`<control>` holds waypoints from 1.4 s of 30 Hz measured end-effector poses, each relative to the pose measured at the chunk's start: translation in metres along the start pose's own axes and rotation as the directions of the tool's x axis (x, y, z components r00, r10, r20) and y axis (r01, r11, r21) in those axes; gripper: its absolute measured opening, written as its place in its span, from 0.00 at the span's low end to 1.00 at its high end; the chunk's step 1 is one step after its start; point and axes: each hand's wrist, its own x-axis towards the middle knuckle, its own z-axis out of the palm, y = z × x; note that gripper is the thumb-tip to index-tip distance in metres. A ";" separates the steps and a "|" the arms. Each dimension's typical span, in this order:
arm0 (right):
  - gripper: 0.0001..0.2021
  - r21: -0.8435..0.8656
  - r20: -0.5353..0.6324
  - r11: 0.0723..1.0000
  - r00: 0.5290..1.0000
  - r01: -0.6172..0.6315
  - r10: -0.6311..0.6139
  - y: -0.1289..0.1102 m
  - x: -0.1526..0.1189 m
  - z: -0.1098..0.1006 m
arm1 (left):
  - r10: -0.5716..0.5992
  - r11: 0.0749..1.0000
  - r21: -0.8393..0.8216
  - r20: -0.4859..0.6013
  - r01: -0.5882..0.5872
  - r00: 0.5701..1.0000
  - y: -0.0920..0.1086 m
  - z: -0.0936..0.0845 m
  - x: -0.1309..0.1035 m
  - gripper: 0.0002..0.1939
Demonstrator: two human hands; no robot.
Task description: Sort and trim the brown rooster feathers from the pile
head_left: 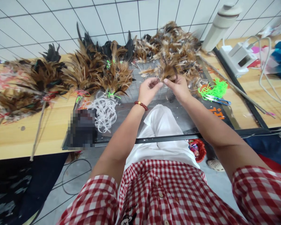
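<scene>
My left hand [149, 90], below a beaded bracelet [141, 105], pinches the base of a small bunch of brown feathers [168, 69]. Thumb to thumb with it, my right hand [179, 88] is also closed at the base of that bunch. The quill ends are hidden behind my fingers. Just behind lies a large loose pile of brown feathers [170, 43]. Left of my hands stand tied feather bundles [117, 76], some bound with green ties. A tangle of bright green cords [214, 89] lies to the right, with small blue-handled snips [217, 100] on its near edge.
Clear white cords [105, 114] lie at the glass panel's left, beside a blurred-out dark object [81, 128]. More feather bundles on sticks [38, 131] cover the left table. A white bottle [221, 28], power strip [234, 59], cables and a long stick [243, 93] occupy the right.
</scene>
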 end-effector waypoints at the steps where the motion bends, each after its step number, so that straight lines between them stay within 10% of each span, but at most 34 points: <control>1: 0.27 -0.004 -0.009 1.000 1.000 0.016 -0.016 -0.001 -0.001 0.001 | -0.023 1.000 0.000 0.032 0.023 0.999 0.001 0.002 -0.002 0.13; 16: 0.32 0.092 -0.016 0.996 1.000 0.005 -0.004 -0.011 -0.008 0.008 | -0.344 0.895 -0.226 0.201 0.385 0.917 0.019 0.001 -0.013 0.09; 22: 0.29 0.249 0.112 0.925 0.957 -0.287 0.267 -0.009 -0.006 0.006 | -0.280 0.955 -0.019 0.275 0.296 0.920 0.016 0.004 -0.015 0.12; 36: 0.24 0.361 -0.133 0.921 0.969 -0.148 0.209 -0.010 0.000 0.009 | -0.277 0.932 -0.255 -0.038 0.259 0.960 0.012 -0.001 -0.005 0.04; 42: 0.21 0.539 -0.087 0.805 0.934 -0.247 0.345 -0.022 -0.010 0.027 | -0.252 0.912 -0.319 0.054 0.256 0.966 0.002 0.020 -0.016 0.05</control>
